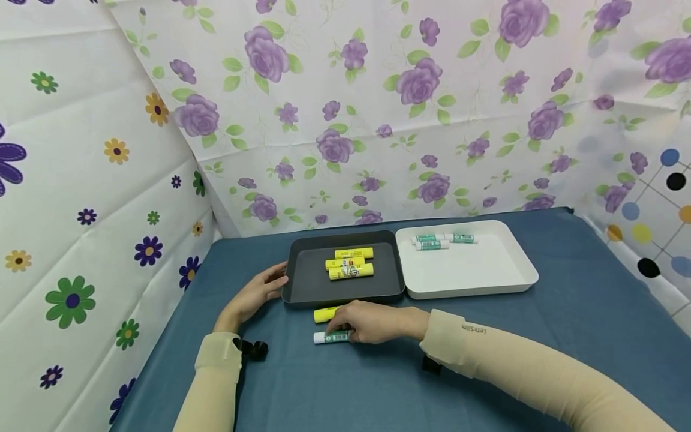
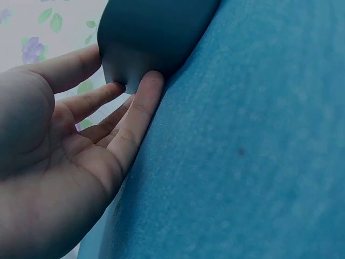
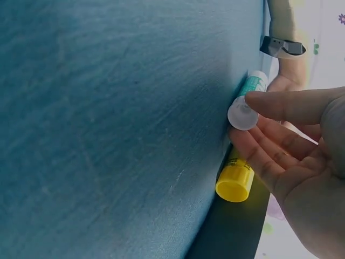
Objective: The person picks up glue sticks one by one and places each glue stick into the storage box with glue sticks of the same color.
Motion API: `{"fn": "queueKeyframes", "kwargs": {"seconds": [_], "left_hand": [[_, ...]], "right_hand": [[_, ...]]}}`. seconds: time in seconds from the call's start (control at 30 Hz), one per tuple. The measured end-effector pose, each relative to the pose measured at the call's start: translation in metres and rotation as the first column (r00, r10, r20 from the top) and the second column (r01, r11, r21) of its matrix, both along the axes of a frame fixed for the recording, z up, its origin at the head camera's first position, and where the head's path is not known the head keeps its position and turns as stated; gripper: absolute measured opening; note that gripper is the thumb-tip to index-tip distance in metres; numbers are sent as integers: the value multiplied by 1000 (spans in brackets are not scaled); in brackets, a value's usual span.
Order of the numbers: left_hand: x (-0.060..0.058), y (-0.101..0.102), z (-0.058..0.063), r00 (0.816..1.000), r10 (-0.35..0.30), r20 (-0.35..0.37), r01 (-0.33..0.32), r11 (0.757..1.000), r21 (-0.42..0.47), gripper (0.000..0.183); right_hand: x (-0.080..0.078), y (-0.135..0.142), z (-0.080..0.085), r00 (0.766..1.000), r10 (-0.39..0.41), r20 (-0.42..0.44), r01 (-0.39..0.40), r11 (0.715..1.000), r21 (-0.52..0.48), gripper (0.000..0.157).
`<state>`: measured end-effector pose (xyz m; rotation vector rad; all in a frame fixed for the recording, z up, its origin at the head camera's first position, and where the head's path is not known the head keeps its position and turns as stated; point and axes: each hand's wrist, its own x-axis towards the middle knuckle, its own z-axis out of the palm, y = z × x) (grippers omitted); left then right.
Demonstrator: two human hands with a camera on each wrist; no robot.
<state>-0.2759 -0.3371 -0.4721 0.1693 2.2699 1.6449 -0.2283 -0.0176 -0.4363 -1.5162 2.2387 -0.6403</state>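
Note:
My right hand (image 1: 369,321) pinches a white-and-green glue stick (image 1: 337,337) lying on the cloth, thumb on one side and fingers on the other in the right wrist view. Just behind it lies a yellow glue stick (image 1: 325,315), partly covered by that hand. At the left end of the dark grey tray (image 1: 308,279), my left hand (image 1: 254,297) touches the outer wall with extended fingertips, as the left wrist view shows at the tray's corner (image 2: 145,43). Three yellow glue sticks (image 1: 351,272) lie together inside this tray.
Right beside the dark tray stands a white tray (image 1: 475,276) with three white-and-green glue sticks (image 1: 432,245) near its back left. A blue cloth (image 1: 302,390) covers the table. Flowered sheets (image 1: 345,180) hang behind and to the left.

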Motion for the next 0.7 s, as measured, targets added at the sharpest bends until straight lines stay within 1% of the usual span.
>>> {"fn": "queueKeyframes", "kwargs": {"seconds": [0.1, 0.4, 0.7], "left_hand": [[0, 0, 0, 1000, 5, 2, -5, 1000, 2, 66], [0, 0, -1, 1000, -1, 5, 1, 1000, 5, 66], [0, 0, 0, 1000, 7, 1, -7, 1000, 3, 64]], "right_hand": [[0, 0, -1, 1000, 1, 4, -1, 1000, -9, 45], [-3, 7, 3, 998, -23, 55, 26, 998, -52, 46], [-9, 15, 13, 995, -56, 84, 61, 996, -68, 46]]}}
